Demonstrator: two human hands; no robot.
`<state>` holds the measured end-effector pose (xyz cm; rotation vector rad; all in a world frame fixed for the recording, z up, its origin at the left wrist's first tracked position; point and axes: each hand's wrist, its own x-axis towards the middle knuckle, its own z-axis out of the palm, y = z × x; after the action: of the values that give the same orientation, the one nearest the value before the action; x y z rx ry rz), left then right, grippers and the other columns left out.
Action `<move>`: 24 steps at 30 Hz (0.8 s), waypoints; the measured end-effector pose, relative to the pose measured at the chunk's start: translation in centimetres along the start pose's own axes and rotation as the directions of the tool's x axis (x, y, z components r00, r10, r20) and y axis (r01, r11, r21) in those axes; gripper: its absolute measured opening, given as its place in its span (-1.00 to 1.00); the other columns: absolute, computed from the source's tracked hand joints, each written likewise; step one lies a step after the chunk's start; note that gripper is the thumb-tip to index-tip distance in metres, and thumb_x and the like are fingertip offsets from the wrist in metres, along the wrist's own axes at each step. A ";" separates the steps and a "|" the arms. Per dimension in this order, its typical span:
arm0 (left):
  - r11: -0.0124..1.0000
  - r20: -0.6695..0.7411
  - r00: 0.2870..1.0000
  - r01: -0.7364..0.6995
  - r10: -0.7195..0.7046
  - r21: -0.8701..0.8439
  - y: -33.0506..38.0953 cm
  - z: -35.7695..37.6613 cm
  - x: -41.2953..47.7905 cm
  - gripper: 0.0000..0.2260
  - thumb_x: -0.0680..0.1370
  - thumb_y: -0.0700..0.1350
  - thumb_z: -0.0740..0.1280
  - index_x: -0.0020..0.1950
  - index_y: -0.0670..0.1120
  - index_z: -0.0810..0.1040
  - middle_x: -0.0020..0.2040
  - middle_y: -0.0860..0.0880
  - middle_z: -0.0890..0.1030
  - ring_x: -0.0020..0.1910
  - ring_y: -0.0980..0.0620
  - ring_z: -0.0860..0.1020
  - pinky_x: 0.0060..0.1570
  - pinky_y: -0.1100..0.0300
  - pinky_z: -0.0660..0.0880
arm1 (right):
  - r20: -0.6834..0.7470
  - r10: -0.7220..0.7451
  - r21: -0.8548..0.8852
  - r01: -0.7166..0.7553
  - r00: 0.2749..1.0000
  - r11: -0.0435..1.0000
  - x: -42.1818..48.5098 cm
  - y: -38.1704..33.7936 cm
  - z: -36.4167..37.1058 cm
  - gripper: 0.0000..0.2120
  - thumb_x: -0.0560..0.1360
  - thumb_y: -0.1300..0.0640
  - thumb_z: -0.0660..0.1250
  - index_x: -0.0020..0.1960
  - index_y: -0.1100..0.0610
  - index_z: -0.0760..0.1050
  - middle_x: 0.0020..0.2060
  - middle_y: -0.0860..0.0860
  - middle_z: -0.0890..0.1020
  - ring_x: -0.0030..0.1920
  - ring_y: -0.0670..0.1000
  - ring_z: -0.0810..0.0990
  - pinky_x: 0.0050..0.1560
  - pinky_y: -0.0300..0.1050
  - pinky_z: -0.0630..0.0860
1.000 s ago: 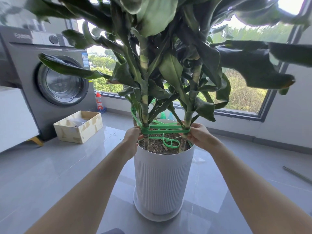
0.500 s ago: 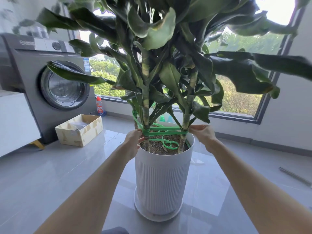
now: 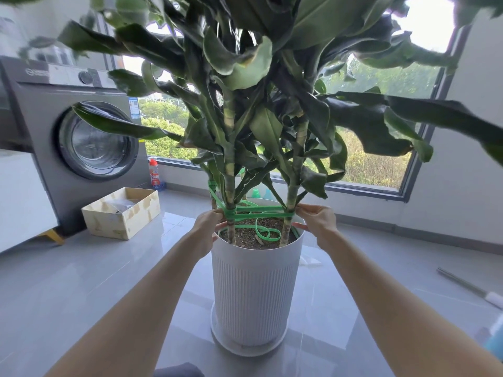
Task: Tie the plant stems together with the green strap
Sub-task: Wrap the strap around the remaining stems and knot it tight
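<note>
Tension was judged to be held on the green strap [image 3: 258, 213] from both sides: the left hand [image 3: 209, 227] was curled against the wrap round the left stem [image 3: 230, 186], its fingers pinching the band there, while the right hand [image 3: 318, 223] pinched it where it met the right stem [image 3: 292, 191]. Such a hold was presumably chosen so that the stems could be drawn toward each other without the band slipping down. The strap was stretched in a few flat runs between the two stems, just above the soil [image 3: 245, 236] of the white ribbed pot [image 3: 253, 289], and a further length was carried up behind the left stem to a wrap on a thinner stem [image 3: 213, 204]. Its slack tail was laid in a loose curl on the soil between the stems. The band looked thin, flat, glossy and bright green. No finished knot could be made out
</note>
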<state>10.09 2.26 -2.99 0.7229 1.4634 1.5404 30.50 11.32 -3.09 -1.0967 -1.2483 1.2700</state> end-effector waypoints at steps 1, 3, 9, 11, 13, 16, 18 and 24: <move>1.000 -0.002 1.000 -0.002 0.002 0.007 0.0 0.0 -0.1 -0.70 0.62 -0.27 0.06 -0.07 -0.02 0.55 -0.16 0.05 0.56 -0.17 0.15 0.49 0.19 0.04 0.16 | -0.001 0.001 0.022 -0.001 1.000 1.000 -0.3 -0.1 0.1 -0.73 0.45 0.34 0.37 0.13 0.37 0.55 -0.04 0.13 0.62 -0.18 0.07 0.61 -0.27 -0.13 0.62; 1.000 -0.002 1.000 0.000 0.000 0.022 0.0 -0.2 -0.2 -0.70 0.62 -0.28 0.07 -0.10 -0.03 0.55 -0.14 0.03 0.57 -0.14 0.12 0.51 0.25 0.02 0.16 | -0.017 -0.002 0.032 0.003 1.000 0.999 -0.6 -0.1 0.2 -0.74 0.45 0.36 0.37 0.13 0.39 0.54 -0.05 0.15 0.61 -0.14 0.13 0.62 -0.27 -0.08 0.61; 0.997 -0.008 1.000 0.015 -0.014 0.078 -0.1 -0.8 -0.3 -0.71 0.62 -0.28 0.10 0.22 -0.13 0.54 0.09 -0.05 0.54 0.08 0.00 0.47 0.26 0.00 0.20 | -0.061 -0.080 0.015 0.081 0.995 0.997 -1.2 0.5 0.8 -0.75 0.46 0.36 0.37 0.12 0.41 0.54 -0.09 0.09 0.60 -0.18 0.08 0.59 -0.24 -0.09 0.60; 0.995 -0.006 1.000 0.011 -0.010 0.096 0.0 -0.7 -0.5 -0.71 0.61 -0.29 0.10 0.23 -0.13 0.53 0.10 -0.05 0.53 0.09 0.00 0.46 0.26 0.00 0.20 | -0.103 -0.148 -0.042 0.144 0.984 0.989 -1.3 1.1 0.9 -0.77 0.47 0.34 0.36 0.12 0.37 0.56 -0.06 0.09 0.62 -0.20 0.06 0.58 -0.26 -0.10 0.62; 0.994 -0.008 1.000 0.006 -0.005 0.109 0.0 -0.7 -0.6 -0.70 0.61 -0.30 0.10 0.23 -0.12 0.53 0.10 -0.05 0.52 0.09 0.01 0.45 0.26 0.01 0.21 | -0.131 -0.230 -0.141 0.212 0.964 0.967 -1.4 1.7 1.1 -0.79 0.49 0.30 0.36 0.11 0.32 0.58 -0.05 0.13 0.63 -0.19 0.10 0.59 -0.32 -0.15 0.63; 0.992 -0.017 1.000 0.001 0.001 0.130 0.0 -0.7 -0.7 -0.72 0.60 -0.29 0.12 0.22 -0.12 0.53 0.10 -0.05 0.52 0.08 0.01 0.46 0.19 0.03 0.23 | -0.138 -0.270 -0.235 0.234 0.953 0.943 -1.5 2.3 0.7 -0.79 0.49 0.24 0.38 0.10 0.28 0.60 -0.13 0.12 0.60 -0.21 0.11 0.59 -0.36 -0.21 0.62; 0.991 -0.018 1.000 0.002 0.001 0.134 0.0 -0.7 -0.8 -0.74 0.60 -0.27 0.15 0.21 -0.12 0.54 0.10 -0.05 0.52 0.08 0.01 0.46 0.15 0.04 0.22 | -0.111 -0.291 -0.369 0.233 0.950 0.900 -1.7 2.6 0.5 -0.82 0.50 0.17 0.38 0.06 0.22 0.64 -0.22 0.08 0.59 -0.26 0.09 0.58 -0.24 -0.03 0.64; 0.991 -0.011 1.000 -0.002 0.003 0.135 0.2 -0.4 -1.5 -0.74 0.60 -0.26 0.14 0.20 -0.07 0.52 0.11 -0.03 0.50 0.09 0.02 0.46 0.11 0.07 0.23 | 0.004 -0.391 -0.772 0.252 0.920 0.584 -3.4 2.0 0.6 -0.70 0.58 0.07 0.24 -0.17 0.22 0.63 -0.28 0.05 0.52 -0.24 0.10 0.49 -0.34 -0.08 0.27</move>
<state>10.34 0.77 -2.66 0.7963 1.5874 1.4599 30.05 7.99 -5.14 -1.4263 -1.8229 0.3070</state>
